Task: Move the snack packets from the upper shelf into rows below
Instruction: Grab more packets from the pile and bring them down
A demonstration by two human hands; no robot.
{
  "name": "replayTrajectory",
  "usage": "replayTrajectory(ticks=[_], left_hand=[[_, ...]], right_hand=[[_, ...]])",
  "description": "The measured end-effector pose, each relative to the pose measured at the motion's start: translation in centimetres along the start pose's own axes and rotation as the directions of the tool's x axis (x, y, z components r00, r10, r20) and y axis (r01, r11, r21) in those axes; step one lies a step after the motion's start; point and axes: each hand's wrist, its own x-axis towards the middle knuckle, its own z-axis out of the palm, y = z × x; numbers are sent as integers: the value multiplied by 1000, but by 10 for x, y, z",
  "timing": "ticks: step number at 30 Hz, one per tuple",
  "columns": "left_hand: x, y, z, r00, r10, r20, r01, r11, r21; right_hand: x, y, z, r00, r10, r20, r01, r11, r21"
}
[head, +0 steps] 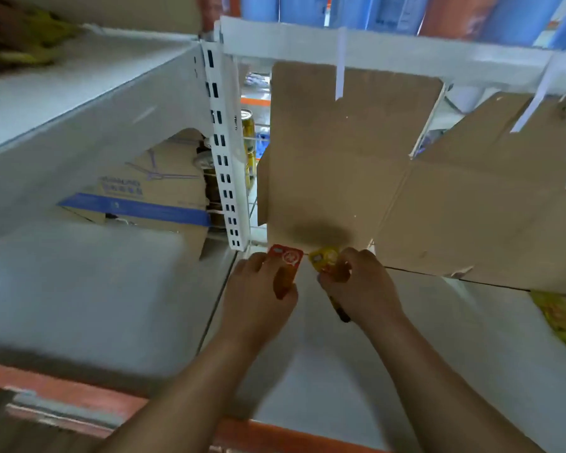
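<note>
On the white lower shelf (406, 338), the broadest thing in front of me, both my arms reach in almost to the back. A flattened cardboard sheet (340, 158) stands there under the front rail of the upper shelf (406, 53). The slotted upright (224, 178) closes the bay on my left. At the far right edge lies a blurred heap of yellow packets (559, 318), well apart from my hands.

My left grip (258, 295) is clenched on a red snack packet (285, 259), with the thumb across its face. My right grip (363, 289) is curled round a yellow snack packet (324, 258). A dark end pokes out under that palm, and I cannot tell whether it belongs to the packet.

What matters now is how the two packets lie. Each points its long axis away from me, and their tops are just short of the foot of the cardboard. The red one is on the left, nearer the upright, and the yellow one is just beside it with a narrow gap between. Bare shelf lies on my side of them. I judge both are ready to go down side by side at the back as the start of a row. The red would set the left end, and my left grip has the shorter way to go.
</note>
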Motion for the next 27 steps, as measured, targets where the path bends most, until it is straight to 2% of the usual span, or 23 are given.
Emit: replayTrajectory(ticks=[5, 11, 13, 15, 17, 20, 27], left_hand=[[0, -21, 23, 996, -85, -26, 87, 994, 68], [6, -29, 39, 988, -154, -29, 156, 981, 111], [11, -30, 42, 986, -167, -12, 167, 978, 124], [13, -31, 40, 988, -152, 9, 149, 978, 142], [9, -36, 36, 997, -79, 26, 74, 986, 146], [2, -44, 32, 998, 31, 61, -43, 974, 222], [20, -50, 39, 991, -36, 130, -17, 923, 384]], right_hand=[[7, 15, 27, 1000, 30, 11, -29, 999, -18], [13, 30, 47, 998, 60, 23, -54, 974, -219], [13, 32, 49, 999, 47, 7, -44, 972, -231], [12, 35, 48, 1000, 4, -8, -6, 980, -197], [8, 38, 47, 999, -33, 19, 36, 980, -194], [5, 42, 49, 997, -61, 57, 75, 956, -283], [7, 39, 58, 1000, -31, -1, 29, 947, -320]])
